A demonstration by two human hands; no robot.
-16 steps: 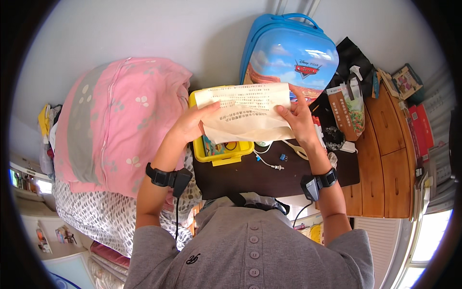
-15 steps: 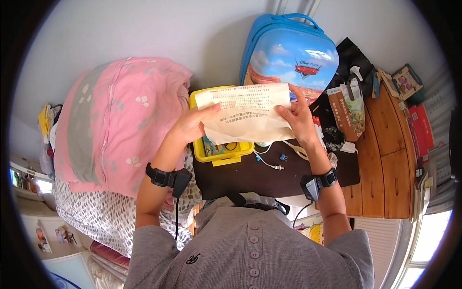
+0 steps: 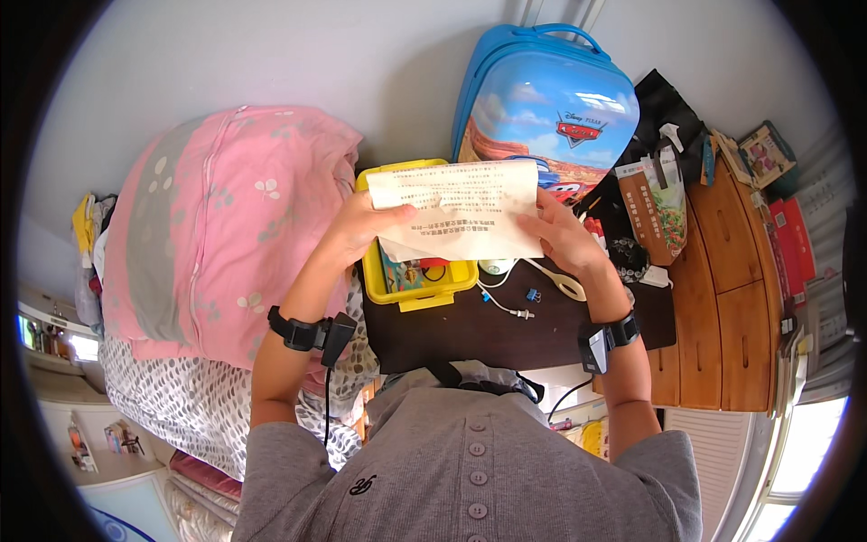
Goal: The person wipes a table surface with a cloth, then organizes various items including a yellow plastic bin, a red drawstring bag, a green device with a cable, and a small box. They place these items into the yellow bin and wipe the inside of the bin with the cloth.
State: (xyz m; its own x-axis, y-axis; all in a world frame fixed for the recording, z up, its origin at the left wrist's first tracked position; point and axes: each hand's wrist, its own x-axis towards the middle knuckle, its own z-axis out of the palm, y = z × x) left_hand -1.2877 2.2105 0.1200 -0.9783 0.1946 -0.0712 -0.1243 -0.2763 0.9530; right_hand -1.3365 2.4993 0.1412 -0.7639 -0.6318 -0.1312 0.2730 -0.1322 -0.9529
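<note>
A printed sheet of cream paper (image 3: 461, 203) is held up between my two hands, its text upside down to me. My left hand (image 3: 363, 221) pinches its left edge, thumb on the front face. On the right edge, my right hand (image 3: 564, 233) grips it the same way, fingers behind the sheet. Below and behind the paper lies an open yellow plastic box (image 3: 419, 294) with small items in it, partly hidden. A white cable with a plug (image 3: 519, 313), a blue binder clip (image 3: 534, 295) and a pale spoon-like handle (image 3: 569, 285) lie to its right on the dark table (image 3: 433, 341).
A blue child's suitcase (image 3: 551, 99) stands behind the table. Left is a bed with a pink quilt (image 3: 244, 235). At the right are a brown printed bag (image 3: 652, 212), a black mesh-like item (image 3: 627, 259) and a wooden drawer chest (image 3: 718, 298).
The right edge of the sheet has come lower and the paper looks flatter. My right hand has moved down slightly, its fingers now mostly behind the sheet.
</note>
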